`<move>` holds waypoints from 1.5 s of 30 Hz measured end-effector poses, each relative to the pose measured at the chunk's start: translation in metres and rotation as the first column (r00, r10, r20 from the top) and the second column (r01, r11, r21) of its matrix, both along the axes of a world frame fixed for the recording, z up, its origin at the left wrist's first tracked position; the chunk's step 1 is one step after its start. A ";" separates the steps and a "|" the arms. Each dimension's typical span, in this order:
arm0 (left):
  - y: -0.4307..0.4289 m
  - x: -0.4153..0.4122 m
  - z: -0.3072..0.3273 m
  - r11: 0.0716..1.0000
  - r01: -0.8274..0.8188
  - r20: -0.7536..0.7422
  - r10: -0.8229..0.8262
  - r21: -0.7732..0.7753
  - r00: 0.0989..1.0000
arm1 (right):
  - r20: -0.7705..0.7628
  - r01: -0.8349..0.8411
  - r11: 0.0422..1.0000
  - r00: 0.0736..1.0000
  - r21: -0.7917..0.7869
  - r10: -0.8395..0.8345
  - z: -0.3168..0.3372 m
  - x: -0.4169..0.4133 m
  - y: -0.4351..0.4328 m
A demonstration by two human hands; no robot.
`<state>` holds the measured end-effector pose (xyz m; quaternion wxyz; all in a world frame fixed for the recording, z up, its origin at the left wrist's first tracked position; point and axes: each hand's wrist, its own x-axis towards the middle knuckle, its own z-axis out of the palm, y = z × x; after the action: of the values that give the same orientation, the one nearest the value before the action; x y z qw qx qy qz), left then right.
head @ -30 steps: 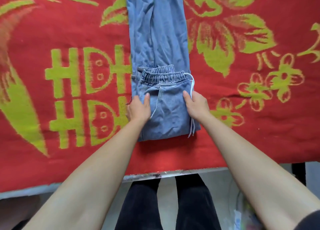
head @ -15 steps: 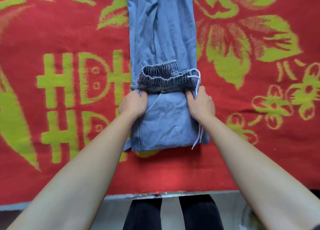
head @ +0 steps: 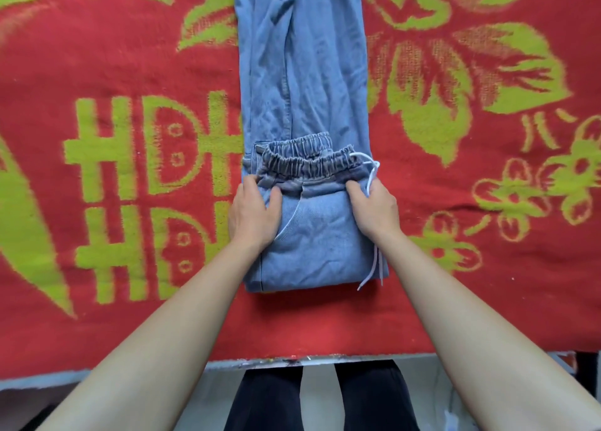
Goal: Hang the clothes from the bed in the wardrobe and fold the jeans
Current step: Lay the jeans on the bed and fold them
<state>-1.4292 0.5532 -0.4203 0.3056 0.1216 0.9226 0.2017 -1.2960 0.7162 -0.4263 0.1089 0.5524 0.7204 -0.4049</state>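
I have one camera, on the person's head. It looks almost straight down at the bed, from close above its near edge. The bed runs toward 12 o'clock; floor shows at 6 o'clock.

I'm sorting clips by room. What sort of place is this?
Probably a bedroom: a red flowered blanket covers what looks like a bed, whose near edge shows, and jeans lie half folded on it.
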 end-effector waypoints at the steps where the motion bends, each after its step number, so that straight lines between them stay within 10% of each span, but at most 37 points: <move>1: -0.002 0.004 0.003 0.999 -0.004 -0.014 0.005 0.044 1.000 | -0.068 0.054 0.998 0.996 -0.026 -0.056 0.001 0.001 -0.001; 10: 0.001 -0.006 0.011 0.946 -0.143 0.175 0.094 0.293 0.980 | -0.144 0.156 0.952 0.969 -0.265 -0.199 0.010 0.004 0.004; 16: -0.003 -0.006 -0.007 0.969 -0.242 0.333 0.210 0.058 0.919 | 0.041 0.050 0.983 0.998 -0.174 -0.044 -0.002 -0.002 -0.004; 20: -0.012 0.008 -0.001 0.992 -0.122 0.155 0.123 -0.020 0.980 | 0.151 0.052 0.957 0.989 -0.285 -0.009 0.012 0.010 -0.008; 23: -0.006 0.020 0.008 0.991 -0.124 -0.079 0.119 -0.053 0.990 | 0.177 -0.054 0.991 0.984 0.122 0.032 0.020 0.016 -0.022; 26: -0.005 0.025 0.025 0.960 -0.127 -0.355 0.213 0.251 0.910 | -0.205 -0.054 0.816 0.956 0.576 0.208 0.025 0.026 -0.034; 29: -0.016 0.045 0.029 0.881 0.399 -0.617 -0.169 0.256 0.769 | -0.228 -0.220 0.658 0.821 0.720 0.524 0.016 0.052 -0.049; 32: -0.027 0.038 -0.003 0.750 0.660 -0.408 -0.619 -0.053 0.671 | 0.052 -0.608 0.461 0.638 0.647 0.768 -0.008 0.063 -0.046; 41: -0.026 0.009 -0.043 0.707 0.683 -0.207 -0.707 -0.184 0.676 | 0.216 -0.781 0.417 0.557 0.464 0.802 -0.048 0.045 -0.023; 45: -0.038 0.031 -0.004 0.706 0.698 -0.424 -0.671 -0.118 0.608 | 0.188 -0.755 0.442 0.583 0.485 0.790 -0.011 0.055 -0.032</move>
<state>-1.3984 0.5154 -0.4241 0.1407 0.5155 0.8428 0.0640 -1.2409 0.6847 -0.4377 0.1046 0.1563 0.9749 -0.1192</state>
